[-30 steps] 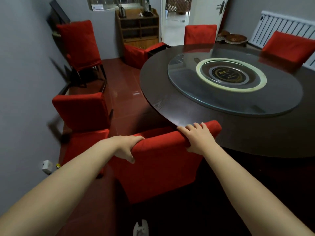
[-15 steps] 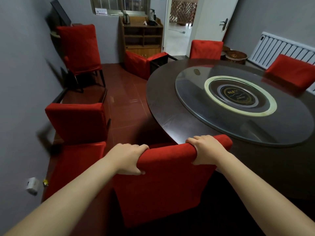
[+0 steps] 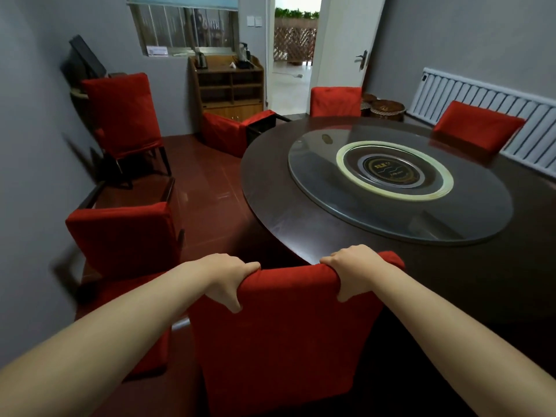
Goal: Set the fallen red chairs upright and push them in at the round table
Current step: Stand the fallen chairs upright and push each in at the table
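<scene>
An upright red chair [image 3: 285, 335] stands right in front of me, its back at the near edge of the round dark table [image 3: 270, 206]. My left hand [image 3: 230, 279] grips the left end of its top edge, and my right hand [image 3: 352, 272] grips the right end. Another red chair [image 3: 123, 236] lies tipped over on the floor to the left, legs toward the wall. A third red chair [image 3: 224, 132] lies fallen by the table's far left side. Two red chairs stand at the table's far side, one at the back [image 3: 335, 100] and one on the right [image 3: 478, 126].
A glass turntable [image 3: 400, 188] covers the table's middle. An upright red chair [image 3: 120, 115] stands against the left wall. Behind are a wooden cabinet [image 3: 230, 85] and an open doorway [image 3: 293, 55]. A white radiator [image 3: 481, 103] lines the right wall. Red floor tiles [image 3: 207, 182] stretch left of the table.
The chair in my hands has risen from a tilt to upright and shifted closer to the table. Both hands kept their grip on its top edge, and my view lifted.
</scene>
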